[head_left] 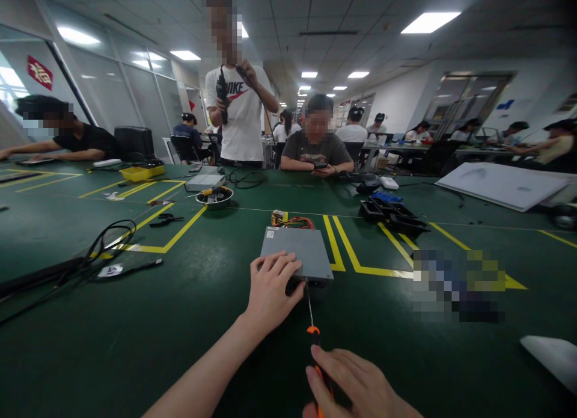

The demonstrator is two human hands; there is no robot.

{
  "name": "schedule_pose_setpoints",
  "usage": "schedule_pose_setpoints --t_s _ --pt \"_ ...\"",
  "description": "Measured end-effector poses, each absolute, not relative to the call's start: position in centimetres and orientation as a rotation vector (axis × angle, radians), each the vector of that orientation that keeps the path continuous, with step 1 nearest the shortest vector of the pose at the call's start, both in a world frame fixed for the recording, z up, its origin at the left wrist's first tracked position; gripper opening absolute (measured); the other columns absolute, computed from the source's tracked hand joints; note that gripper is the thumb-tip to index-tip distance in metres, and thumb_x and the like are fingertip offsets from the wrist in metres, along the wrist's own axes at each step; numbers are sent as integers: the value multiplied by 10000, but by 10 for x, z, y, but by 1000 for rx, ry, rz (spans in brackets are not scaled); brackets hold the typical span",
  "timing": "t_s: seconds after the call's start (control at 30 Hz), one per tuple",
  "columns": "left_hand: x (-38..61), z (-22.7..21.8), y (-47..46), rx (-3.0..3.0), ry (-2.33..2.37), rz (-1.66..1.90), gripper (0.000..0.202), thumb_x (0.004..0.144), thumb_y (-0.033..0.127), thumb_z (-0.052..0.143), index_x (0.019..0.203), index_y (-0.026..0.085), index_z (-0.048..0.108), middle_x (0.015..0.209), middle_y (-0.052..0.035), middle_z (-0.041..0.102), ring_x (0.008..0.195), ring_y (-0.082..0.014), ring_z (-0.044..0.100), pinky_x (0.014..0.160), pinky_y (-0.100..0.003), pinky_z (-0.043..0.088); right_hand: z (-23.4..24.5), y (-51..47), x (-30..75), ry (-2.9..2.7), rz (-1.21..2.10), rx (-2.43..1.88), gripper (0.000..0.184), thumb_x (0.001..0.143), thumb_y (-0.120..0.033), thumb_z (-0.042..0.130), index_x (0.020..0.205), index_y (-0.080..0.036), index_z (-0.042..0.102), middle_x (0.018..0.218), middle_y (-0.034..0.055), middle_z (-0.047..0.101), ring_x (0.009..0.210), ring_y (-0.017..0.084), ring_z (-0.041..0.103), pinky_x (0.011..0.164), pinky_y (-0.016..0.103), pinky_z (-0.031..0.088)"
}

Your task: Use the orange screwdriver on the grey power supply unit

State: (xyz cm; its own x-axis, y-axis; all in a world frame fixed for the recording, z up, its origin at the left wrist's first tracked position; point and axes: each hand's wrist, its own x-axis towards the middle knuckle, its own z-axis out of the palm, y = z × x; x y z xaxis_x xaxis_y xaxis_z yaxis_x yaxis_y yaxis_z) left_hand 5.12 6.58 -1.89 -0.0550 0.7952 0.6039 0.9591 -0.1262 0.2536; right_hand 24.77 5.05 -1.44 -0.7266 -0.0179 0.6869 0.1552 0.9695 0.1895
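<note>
A grey metal power-supply box lies flat on the green table, with a bundle of coloured wires at its far end. My left hand rests on the box's near left corner, fingers curled over the edge. My right hand is closed round the orange-and-black handle of a screwdriver. The screwdriver's thin shaft points forward, and its tip meets the near face of the box.
A metal bowl with tools, a yellow tray, black cables and pliers lie to the left. Black trays and a white panel sit to the right. Other people sit and stand across the table.
</note>
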Motion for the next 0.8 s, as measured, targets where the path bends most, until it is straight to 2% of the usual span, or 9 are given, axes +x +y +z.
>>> schedule_pose_setpoints --t_s 0.07,0.23,0.5,0.67,0.8 --pt "51 -19 66 -1965 -1886 -951 265 787 298 599 1050 272 586 1193 -16 601 1139 -255 482 918 -451 312 -21 52 244 -2286 -269 -109 196 905 -255 471 837 -138 612 706 75 689 579 103 643 620 179 535" --pt "52 -18 65 -1955 -1873 -950 264 774 292 611 1037 272 595 1183 -19 605 1131 -258 488 910 -447 324 -29 56 247 -2191 -280 -212 217 905 -257 454 770 -151 587 730 94 677 680 150 670 598 207 544" --pt "53 -19 66 -1955 -1880 -964 263 771 286 616 1032 268 587 1181 -12 607 1133 -252 487 911 -451 315 -37 58 242 -2208 -302 -259 219 900 -236 435 806 -149 613 677 85 644 501 116 593 417 168 474" --pt "53 -18 65 -1963 -1890 -951 266 777 288 610 1040 273 575 1189 -1 601 1140 -246 481 919 -452 304 -49 56 243 -2275 -310 -279 135 862 -271 532 874 -172 623 729 59 648 616 146 636 503 186 525" --pt "52 -18 65 -1961 -1886 -950 265 779 291 607 1042 275 578 1189 -1 600 1142 -246 480 921 -451 309 -39 55 244 -2312 -332 -255 278 937 -259 374 873 -139 617 786 103 672 668 158 667 531 190 538"
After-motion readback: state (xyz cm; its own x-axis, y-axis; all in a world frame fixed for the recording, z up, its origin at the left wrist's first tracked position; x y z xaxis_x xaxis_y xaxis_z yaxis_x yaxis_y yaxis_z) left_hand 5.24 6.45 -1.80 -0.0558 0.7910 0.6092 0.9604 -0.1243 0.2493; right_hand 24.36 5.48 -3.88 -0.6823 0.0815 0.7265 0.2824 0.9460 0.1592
